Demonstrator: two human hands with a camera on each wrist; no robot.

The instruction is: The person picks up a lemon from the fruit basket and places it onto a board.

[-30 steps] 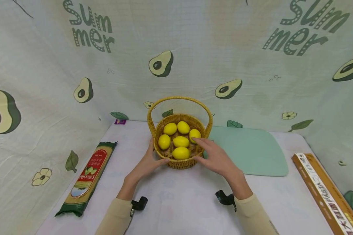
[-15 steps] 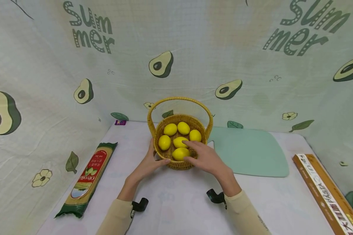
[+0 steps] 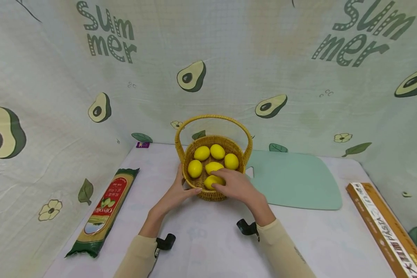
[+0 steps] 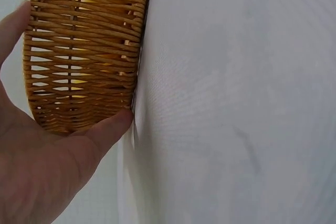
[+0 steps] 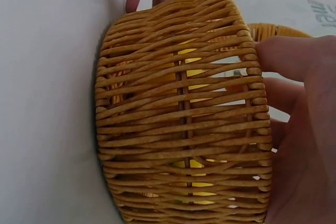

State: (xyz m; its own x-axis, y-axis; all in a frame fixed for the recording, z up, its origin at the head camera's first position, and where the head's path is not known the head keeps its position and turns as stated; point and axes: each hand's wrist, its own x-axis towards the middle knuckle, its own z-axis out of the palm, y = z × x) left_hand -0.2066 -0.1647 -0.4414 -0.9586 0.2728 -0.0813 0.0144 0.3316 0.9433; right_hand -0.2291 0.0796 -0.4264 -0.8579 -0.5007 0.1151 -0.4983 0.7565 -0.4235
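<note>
A round woven basket (image 3: 212,196) with a tall arched handle stands on the table and holds several yellow lemons. My left hand (image 3: 173,195) grips its left side, the thumb near the front rim and the other fingers round the far side. That hand (image 4: 47,166) lies against the wicker wall in the left wrist view. Reaching over the rim from the right, my right hand (image 3: 238,186) has its thumb and fingers round the nearest lemon (image 3: 212,181). In the right wrist view, the right hand's fingertips (image 5: 281,56) are by the rim; the wicker largely hides the lemon.
A pale green cutting board (image 3: 295,181) lies right of the basket. At the far right is a long brown pasta box (image 3: 385,227). An Olivoila pasta packet (image 3: 104,210) lies on the left, with a small purple packet (image 3: 143,144) at the back. A printed cloth (image 3: 229,69) hangs behind.
My right hand has moved left and down from the basket's right rim to the front lemon, and its thumb and fingers have come round it. The left hand and the basket stay in place.
</note>
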